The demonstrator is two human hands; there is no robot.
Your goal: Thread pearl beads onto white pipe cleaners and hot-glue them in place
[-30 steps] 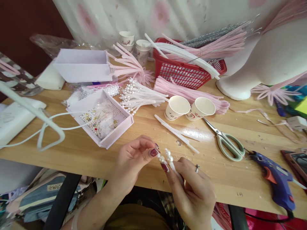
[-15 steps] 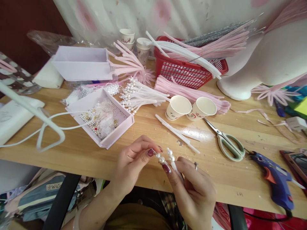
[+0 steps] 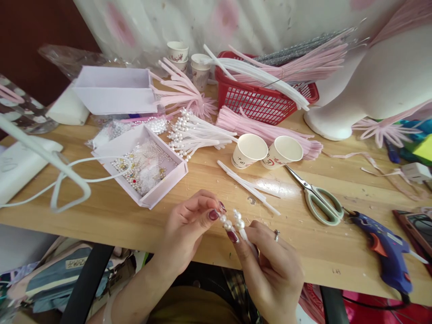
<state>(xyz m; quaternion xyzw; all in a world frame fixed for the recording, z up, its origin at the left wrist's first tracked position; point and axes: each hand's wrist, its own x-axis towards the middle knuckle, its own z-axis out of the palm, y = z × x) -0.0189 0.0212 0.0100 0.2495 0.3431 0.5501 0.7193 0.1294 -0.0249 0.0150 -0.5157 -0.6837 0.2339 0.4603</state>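
Observation:
My right hand [image 3: 272, 265] is closed around white pipe-cleaner stems [image 3: 249, 243] near the table's front edge. Two short rows of white pearl beads [image 3: 239, 219] stick out at their tips, above the thumb. My left hand [image 3: 191, 229] pinches the end of the left bead row [image 3: 225, 222] between thumb and fingertips; what exactly lies between them is too small to see. Just beyond the hands, a few loose white pipe cleaners [image 3: 248, 186] lie on the wood. Behind them is a bundle of white stems tipped with pearls [image 3: 202, 130].
A lilac box of beads [image 3: 165, 186] stands left of centre. Two paper cups [image 3: 249, 150] stand at the middle, before pink pipe cleaners [image 3: 266, 128] and a red basket [image 3: 251, 103]. Scissors [image 3: 322, 204] and a blue glue gun [image 3: 380, 247] lie right. A white cable [image 3: 70, 173] loops at left.
Both hands stay almost where they were, with the left fingertips shifting very slightly at the bead row. The whole view has drifted a few pixels.

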